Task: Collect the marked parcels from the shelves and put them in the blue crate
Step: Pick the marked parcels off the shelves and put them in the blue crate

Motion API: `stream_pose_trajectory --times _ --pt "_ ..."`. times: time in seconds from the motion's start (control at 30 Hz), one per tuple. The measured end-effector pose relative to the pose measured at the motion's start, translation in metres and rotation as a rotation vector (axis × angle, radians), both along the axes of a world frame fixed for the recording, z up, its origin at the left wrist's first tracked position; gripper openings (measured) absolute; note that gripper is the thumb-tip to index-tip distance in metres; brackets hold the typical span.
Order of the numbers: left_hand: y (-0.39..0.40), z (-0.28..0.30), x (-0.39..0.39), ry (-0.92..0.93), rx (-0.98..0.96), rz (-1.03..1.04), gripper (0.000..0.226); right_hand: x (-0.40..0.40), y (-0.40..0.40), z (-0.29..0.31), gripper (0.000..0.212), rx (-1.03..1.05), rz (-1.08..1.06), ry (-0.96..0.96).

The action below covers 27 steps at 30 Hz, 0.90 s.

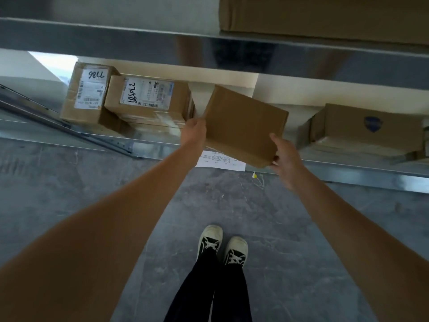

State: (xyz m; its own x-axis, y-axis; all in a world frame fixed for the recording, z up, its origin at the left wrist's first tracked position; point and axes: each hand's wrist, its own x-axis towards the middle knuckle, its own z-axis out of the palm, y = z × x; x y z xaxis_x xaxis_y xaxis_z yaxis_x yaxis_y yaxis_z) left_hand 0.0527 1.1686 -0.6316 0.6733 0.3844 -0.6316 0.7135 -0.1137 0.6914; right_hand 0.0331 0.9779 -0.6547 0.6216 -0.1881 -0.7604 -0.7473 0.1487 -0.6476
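box (pixel 243 126) tilted, held just in front of shelf (pixel 348 176) | left hand (pixel 193 133) and right hand (pixel 286 156) grasp opposite sides | marking probably underneath, unseen | risk: corner-only grip slips, box drops

Both hands, the left hand (pixel 193 132) and the right hand (pixel 286 156), hold a plain parcel (pixel 243 126) tilted at the front edge of the lower shelf (pixel 348 176), filling the middle of the opening. Left of it, two labelled parcels (pixel 130 98) stand close together, the nearer one just beside the left hand, leaving little gap there. Toward the shelf's right end a stack of flat boxes (pixel 366 133) blocks that side; between it and the held parcel lies a bare stretch of shelf. The upper shelf beam (pixel 116 40) caps the opening overhead. A paper sheet (pixel 220 161) lies at the front edge beneath the parcel. The floor (pixel 69 182) before the shelf is open.
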Motion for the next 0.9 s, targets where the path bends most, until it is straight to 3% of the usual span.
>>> stream_pose_trajectory --times 0.13,0.23,0.33,0.53,0.67,0.8,0.9 --pt "-0.001 0.019 -0.006 -0.154 -0.305 0.197 0.027 -0.001 -0.025 0.015 0.046 -0.053 -0.059 -0.098" --pt "-0.002 0.028 -0.011 -0.224 -0.343 0.19 0.03 -0.006 -0.037 0.027 0.052 -0.019 -0.088 -0.169" --pt "-0.005 0.031 -0.013 -0.243 -0.338 0.191 0.03 -0.006 -0.041 0.035 0.044 0.087 -0.131 -0.208" --pt "0.0 0.027 -0.008 -0.242 -0.334 0.093 0.024 -0.009 -0.04 0.037 0.026 0.069 -0.089 -0.219" --pt "0.004 0.015 -0.011 -0.214 -0.383 0.076 0.028 -0.011 -0.046 0.037 0.04 0.051 -0.064 -0.195" --pt "-0.005 0.016 -0.015 -0.176 -0.359 -0.011 0.032 -0.018 -0.048 0.034 0.011 0.019 0.02 -0.185" --pt "-0.008 0.017 -0.013 -0.154 -0.386 -0.021 0.034 -0.022 -0.049 0.034 0.02 0.003 0.036 -0.208"
